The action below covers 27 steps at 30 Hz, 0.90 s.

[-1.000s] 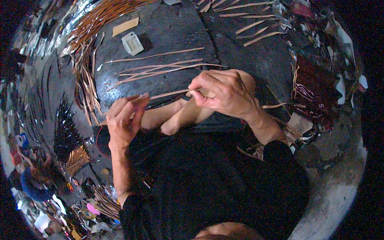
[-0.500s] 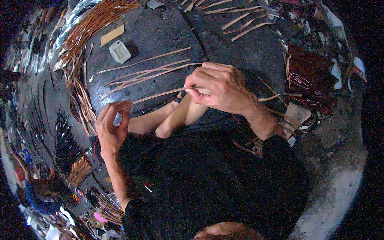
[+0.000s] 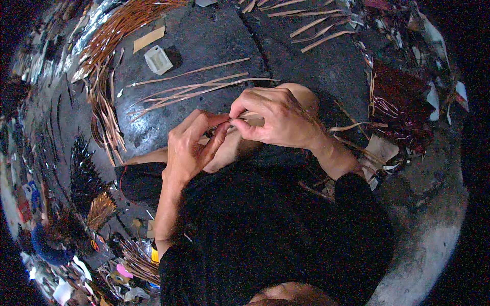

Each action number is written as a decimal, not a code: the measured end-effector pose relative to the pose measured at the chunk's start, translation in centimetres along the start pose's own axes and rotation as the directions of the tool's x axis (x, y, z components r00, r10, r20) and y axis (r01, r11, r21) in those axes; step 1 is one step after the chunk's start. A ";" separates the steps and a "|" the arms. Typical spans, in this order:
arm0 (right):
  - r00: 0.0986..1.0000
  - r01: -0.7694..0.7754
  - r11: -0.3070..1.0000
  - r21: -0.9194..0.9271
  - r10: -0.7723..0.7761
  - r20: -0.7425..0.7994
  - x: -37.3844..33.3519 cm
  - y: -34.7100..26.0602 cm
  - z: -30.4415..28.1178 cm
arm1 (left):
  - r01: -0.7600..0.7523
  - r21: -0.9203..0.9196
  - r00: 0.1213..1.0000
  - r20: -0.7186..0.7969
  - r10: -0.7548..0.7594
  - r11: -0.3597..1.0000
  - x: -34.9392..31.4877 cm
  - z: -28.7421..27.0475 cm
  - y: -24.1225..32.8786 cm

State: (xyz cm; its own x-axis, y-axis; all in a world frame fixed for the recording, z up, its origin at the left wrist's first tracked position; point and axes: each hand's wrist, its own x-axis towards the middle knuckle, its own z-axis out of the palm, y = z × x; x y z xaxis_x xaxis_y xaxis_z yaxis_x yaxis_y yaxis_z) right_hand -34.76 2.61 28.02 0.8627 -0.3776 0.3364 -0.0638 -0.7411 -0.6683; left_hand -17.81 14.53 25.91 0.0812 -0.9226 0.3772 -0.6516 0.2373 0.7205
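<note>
Both of my hands meet in front of my bent legs, fingertips almost touching. Between them shows a short bit of a thin brown strip [image 3: 220, 124], mostly covered by fingers. My right hand [image 3: 280, 116] is closed in a pinch on it. My left hand [image 3: 188, 145] also pinches at the strip, thumb and forefinger coming together from the left. Just beyond the hands, several long flat brown strips [image 3: 199, 83] lie roughly side by side on the dark floor.
A small whitish plastic container [image 3: 158, 60] stands near a tan flat piece [image 3: 149, 40]. Bundles of brown strips [image 3: 104, 112] and reddish-brown fibres [image 3: 120, 30] lie left. Shorter strips [image 3: 311, 28] lie far right, beside a dark red shiny sheet [image 3: 398, 102]. Mixed scraps surround the area.
My left hand has moved right and slightly away from me, up to my right hand. The strip that was stretched between them is now mostly hidden.
</note>
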 end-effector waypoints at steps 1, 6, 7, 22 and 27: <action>1.000 0.009 1.000 -0.003 -0.009 0.002 -0.1 0.1 0.0 | -0.003 0.010 1.000 0.010 0.003 1.000 0.0 0.0 0.1; 1.000 0.017 0.999 -0.033 -0.016 0.013 -0.6 0.6 -0.1 | 0.026 0.016 1.000 0.011 -0.026 1.000 -0.3 0.2 0.3; 1.000 0.007 0.999 -0.031 -0.006 0.015 -0.7 0.7 -0.1 | 0.040 0.015 0.999 0.009 -0.040 0.999 -0.4 0.3 0.3; 0.992 -0.122 0.989 -0.082 0.121 -0.024 -2.2 0.9 -2.7 | 0.093 0.044 0.995 0.018 -0.094 0.995 -0.9 0.6 -0.4; 0.949 -0.309 0.948 0.076 0.312 -0.041 -3.2 1.0 -4.7 | 0.080 0.061 0.996 -0.030 -0.078 0.995 -0.6 0.1 -0.7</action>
State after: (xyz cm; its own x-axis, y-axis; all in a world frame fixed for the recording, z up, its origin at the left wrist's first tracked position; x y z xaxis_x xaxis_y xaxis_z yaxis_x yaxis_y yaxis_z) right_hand -39.93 0.47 29.36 0.7784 -0.6124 0.1376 -0.2884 -0.5437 -0.7882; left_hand -17.50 14.89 25.12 0.1547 -0.9288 0.3368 -0.6877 0.1436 0.7117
